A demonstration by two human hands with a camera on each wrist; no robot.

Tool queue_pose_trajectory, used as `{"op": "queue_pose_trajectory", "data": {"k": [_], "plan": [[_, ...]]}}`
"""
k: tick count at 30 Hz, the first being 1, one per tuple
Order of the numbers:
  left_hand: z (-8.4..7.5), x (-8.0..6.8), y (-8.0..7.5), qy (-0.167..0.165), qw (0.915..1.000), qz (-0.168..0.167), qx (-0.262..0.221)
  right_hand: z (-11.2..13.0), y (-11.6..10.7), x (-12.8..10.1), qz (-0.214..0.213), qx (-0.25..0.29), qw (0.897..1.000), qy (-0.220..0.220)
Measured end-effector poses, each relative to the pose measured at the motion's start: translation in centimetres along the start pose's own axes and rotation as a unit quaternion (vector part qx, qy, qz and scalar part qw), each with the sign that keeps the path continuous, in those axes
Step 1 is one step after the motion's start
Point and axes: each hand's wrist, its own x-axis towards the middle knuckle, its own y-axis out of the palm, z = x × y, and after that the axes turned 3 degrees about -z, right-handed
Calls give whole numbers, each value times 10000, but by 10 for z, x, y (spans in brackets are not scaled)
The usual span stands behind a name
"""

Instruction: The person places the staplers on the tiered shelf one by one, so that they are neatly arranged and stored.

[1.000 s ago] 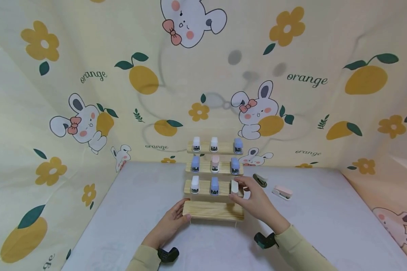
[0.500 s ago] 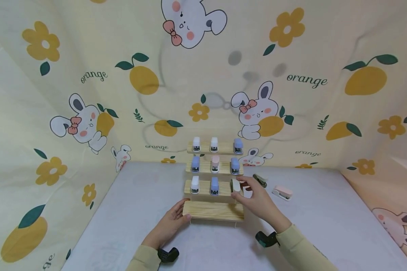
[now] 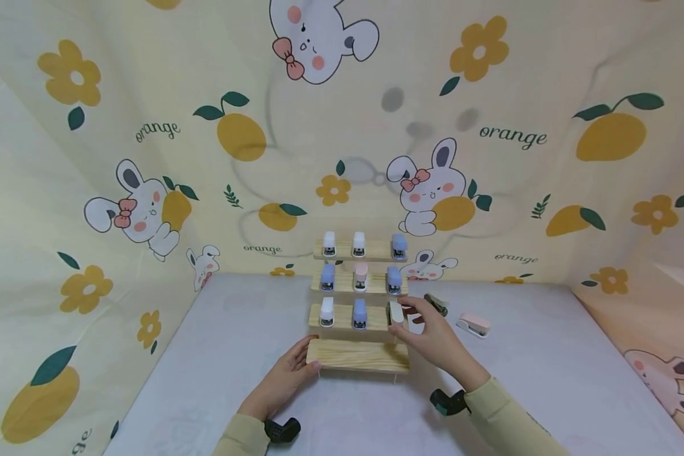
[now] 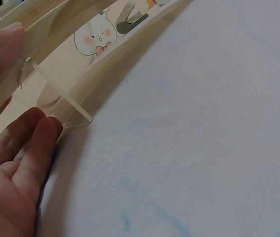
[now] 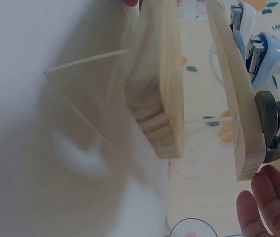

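A tiered wooden rack [image 3: 358, 356] holds rows of small staplers. At its front left corner, my left hand [image 3: 287, 375] grips the lowest board, thumb on the edge; the left wrist view shows the other fingers [image 4: 28, 140] below the board, near a clear support. My right hand [image 3: 436, 339] pinches a stapler with a pale top and dark green base [image 3: 396, 313] at the right end of the second board from the front. In the right wrist view its green base [image 5: 267, 126] sits against that board [image 5: 238, 98]. Beside it stand a blue stapler [image 3: 360, 314] and a white stapler [image 3: 327, 311].
On the two upper boards stand white staplers [image 3: 358, 244], blue staplers [image 3: 394, 280] and a pink stapler [image 3: 361, 277]. Right of the rack, a dark green stapler [image 3: 436, 304] and another pink stapler [image 3: 474, 325] lie on the pale tabletop [image 3: 524, 367]. A patterned cloth backdrop [image 3: 342, 126] hangs behind.
The stapler in my right hand has turned slightly, so its dark green side now shows on the left. My left hand keeps its hold on the rack.
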Motion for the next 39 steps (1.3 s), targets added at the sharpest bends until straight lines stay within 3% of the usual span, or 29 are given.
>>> {"op": "queue_pose_trajectory", "data": {"k": [9, 22, 31, 39], "plan": [[-2, -1, 0, -84, 10000, -1, -52, -10, -8, -11, -37, -280, 9990, 338], [0, 1, -1, -105, 9999, 14, -10, -53, -39, -22, -258, -672, 9963, 478], [0, 0, -1, -115, 9999, 5, -20, -83, -62, -29, -288, -647, 9937, 867], [-2, 0, -1, -56, 10000, 40, -48, -104, -69, -30, -330, -1249, 9840, 1229]]}}
